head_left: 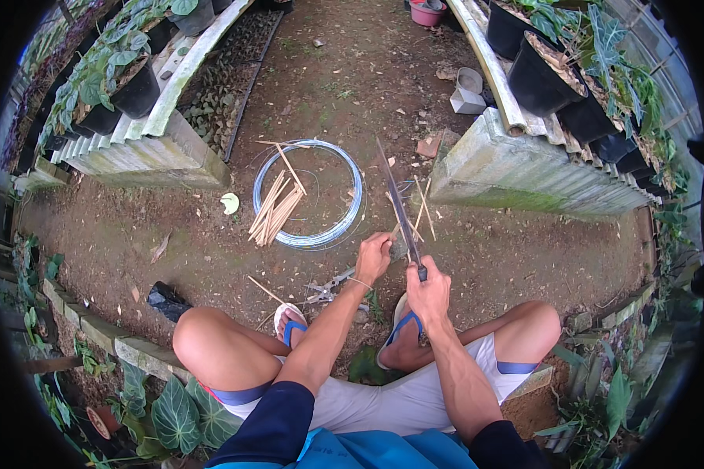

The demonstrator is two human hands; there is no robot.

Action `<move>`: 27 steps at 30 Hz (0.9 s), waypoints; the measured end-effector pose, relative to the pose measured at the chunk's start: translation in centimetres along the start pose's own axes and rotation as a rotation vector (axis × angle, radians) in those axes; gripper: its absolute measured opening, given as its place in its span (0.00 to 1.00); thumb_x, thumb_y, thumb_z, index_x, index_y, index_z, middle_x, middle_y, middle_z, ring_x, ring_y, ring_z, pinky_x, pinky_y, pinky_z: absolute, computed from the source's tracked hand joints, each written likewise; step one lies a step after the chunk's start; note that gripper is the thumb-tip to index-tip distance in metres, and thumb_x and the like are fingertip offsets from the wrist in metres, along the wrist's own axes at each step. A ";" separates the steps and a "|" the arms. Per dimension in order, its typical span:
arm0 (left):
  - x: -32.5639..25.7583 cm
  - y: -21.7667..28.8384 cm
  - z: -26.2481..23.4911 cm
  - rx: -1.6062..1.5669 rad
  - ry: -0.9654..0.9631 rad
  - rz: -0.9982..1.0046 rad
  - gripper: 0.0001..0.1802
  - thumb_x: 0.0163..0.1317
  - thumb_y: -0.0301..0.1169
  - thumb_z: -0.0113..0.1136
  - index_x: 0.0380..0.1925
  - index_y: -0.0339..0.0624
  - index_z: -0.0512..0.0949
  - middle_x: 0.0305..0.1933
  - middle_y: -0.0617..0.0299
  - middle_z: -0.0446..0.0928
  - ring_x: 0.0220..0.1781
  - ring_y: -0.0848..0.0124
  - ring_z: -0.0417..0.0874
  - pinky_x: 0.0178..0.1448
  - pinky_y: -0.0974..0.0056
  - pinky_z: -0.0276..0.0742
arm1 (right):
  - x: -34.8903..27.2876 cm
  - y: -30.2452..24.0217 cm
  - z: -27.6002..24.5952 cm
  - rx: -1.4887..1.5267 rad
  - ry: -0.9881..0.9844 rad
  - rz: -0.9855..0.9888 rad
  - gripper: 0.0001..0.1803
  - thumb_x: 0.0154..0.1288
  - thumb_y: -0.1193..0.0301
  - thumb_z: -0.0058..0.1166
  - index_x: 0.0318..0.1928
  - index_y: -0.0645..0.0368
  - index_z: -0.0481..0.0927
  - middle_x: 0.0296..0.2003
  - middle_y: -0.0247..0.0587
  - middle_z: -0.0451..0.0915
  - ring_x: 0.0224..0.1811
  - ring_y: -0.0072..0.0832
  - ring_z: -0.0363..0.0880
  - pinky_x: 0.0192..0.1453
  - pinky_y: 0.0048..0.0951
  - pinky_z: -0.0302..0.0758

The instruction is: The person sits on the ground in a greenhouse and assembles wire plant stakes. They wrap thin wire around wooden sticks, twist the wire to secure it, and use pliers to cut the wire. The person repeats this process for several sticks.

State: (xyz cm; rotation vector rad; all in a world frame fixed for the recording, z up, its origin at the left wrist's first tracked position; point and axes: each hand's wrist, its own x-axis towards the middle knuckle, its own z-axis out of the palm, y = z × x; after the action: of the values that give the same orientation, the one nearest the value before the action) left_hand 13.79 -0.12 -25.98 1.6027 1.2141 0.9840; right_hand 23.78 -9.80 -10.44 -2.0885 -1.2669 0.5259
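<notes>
My right hand (pixel 429 288) is closed around the dark handle of a machete (pixel 399 202), whose long blade points away from me and slightly left. My left hand (pixel 375 256) is closed beside the blade, pinching a thin wooden stick (pixel 395 232) that shows just past the fingers; most of it is hidden. Several more sticks (pixel 423 205) lie crossed on the soil right of the blade. Beyond my left hand rests a coil of silvery wire (pixel 357 202), with a bundle of cut sticks (pixel 278 209) on its left side. Pliers (pixel 328 288) lie near my left wrist.
Corrugated benches on concrete blocks (pixel 164 156) hold potted plants (pixel 137 90) at both sides. A black plastic bag (pixel 167 301) and a loose stick (pixel 265 288) lie left of my sandalled feet. Low brick edging (pixel 137 352) and leafy plants (pixel 181 416) are close by my knees.
</notes>
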 end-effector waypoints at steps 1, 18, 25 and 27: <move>0.0 0.1 0.0 -0.001 -0.011 -0.031 0.10 0.66 0.19 0.58 0.44 0.38 0.85 0.46 0.43 0.85 0.48 0.43 0.87 0.55 0.50 0.83 | 0.0 -0.1 0.0 -0.001 -0.001 0.001 0.11 0.71 0.64 0.57 0.37 0.60 0.80 0.17 0.54 0.76 0.20 0.51 0.81 0.31 0.49 0.75; 2.0 2.8 -2.4 0.093 0.245 0.114 0.24 0.61 0.15 0.53 0.58 0.36 0.77 0.59 0.42 0.78 0.64 0.43 0.77 0.70 0.47 0.71 | -0.1 -0.1 -0.4 -0.014 -0.009 0.036 0.11 0.70 0.65 0.57 0.39 0.60 0.80 0.20 0.59 0.78 0.25 0.57 0.83 0.32 0.50 0.76; 11.3 18.1 -5.2 0.203 0.460 0.548 0.21 0.69 0.29 0.56 0.62 0.37 0.73 0.70 0.42 0.65 0.75 0.43 0.63 0.79 0.42 0.55 | -0.4 0.0 -0.2 -0.013 -0.001 0.025 0.10 0.69 0.66 0.56 0.39 0.62 0.80 0.21 0.61 0.78 0.29 0.60 0.83 0.34 0.51 0.77; 12.3 20.0 -4.5 0.343 0.397 0.633 0.23 0.70 0.32 0.57 0.64 0.39 0.72 0.74 0.43 0.60 0.78 0.41 0.57 0.81 0.37 0.50 | -0.5 -0.2 -0.3 -0.019 -0.023 0.068 0.11 0.69 0.65 0.56 0.39 0.61 0.80 0.21 0.61 0.78 0.29 0.61 0.83 0.34 0.52 0.77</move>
State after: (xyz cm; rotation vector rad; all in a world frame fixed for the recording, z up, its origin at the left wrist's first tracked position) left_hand 17.88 9.76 -4.60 2.2090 1.1959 1.6176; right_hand 23.62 -10.23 -10.09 -2.1536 -1.2222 0.5717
